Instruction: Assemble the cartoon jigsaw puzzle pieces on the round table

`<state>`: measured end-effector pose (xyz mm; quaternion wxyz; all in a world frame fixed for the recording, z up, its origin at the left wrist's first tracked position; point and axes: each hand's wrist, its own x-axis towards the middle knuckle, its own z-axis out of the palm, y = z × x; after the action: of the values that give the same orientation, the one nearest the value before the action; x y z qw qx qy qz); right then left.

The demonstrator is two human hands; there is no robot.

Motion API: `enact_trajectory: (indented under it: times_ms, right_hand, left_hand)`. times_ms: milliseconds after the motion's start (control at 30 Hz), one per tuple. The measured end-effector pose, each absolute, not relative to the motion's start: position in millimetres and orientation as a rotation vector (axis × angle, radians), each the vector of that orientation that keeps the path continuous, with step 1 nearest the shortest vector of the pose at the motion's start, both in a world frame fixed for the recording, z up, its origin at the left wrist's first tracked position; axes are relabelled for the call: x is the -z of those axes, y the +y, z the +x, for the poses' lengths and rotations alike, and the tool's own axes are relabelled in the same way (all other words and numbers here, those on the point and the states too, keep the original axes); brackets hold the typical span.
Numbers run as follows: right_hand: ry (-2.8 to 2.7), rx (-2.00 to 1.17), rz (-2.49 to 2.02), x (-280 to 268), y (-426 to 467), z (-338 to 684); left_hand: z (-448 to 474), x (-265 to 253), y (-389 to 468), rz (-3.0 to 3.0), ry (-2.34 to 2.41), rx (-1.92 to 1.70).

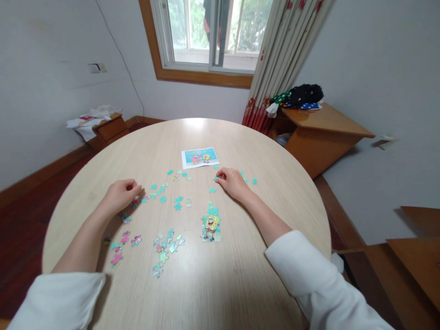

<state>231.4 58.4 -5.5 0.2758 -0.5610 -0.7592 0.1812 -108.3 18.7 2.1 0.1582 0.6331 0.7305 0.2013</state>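
Observation:
My right hand (233,183) is closed, thumb and fingertips together at a small teal puzzle piece (215,178). My left hand (122,195) is curled closed at the left, low over the table; its fingertips are partly hidden, and what they may hold is too small to make out. Pink and teal pieces (125,237) lie beside my left forearm. Nearer the middle is a joined section of puzzle (211,223) showing a yellow square cartoon figure. A cluster of loose pale and teal pieces (163,257) lies to its left. Other loose pieces (162,199) are scattered between my hands.
A printed reference picture (200,157) lies flat behind the pieces on the round wooden table (254,284). Beyond stand a window (213,36) and a curtain (278,59). To the right is a wooden cabinet (323,133) with clothes (302,95) on top.

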Motion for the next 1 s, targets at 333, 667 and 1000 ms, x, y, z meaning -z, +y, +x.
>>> enact_trajectory:
  times_ms: [333,667,1000]
  right_hand:
    - [-1.955,-1.485,-1.312,-22,33,242]
    - [-1.874,-1.723,-1.314,-19,28,238]
    - [-1.939,-1.648,-1.378,-18,30,236]
  left_hand:
    - [-109,-2,19,1.816,2.112,-0.57]
    - [-107,-2,19,1.801,2.102,-0.564]
    - [-106,-5,18,1.822,2.113,-0.542]
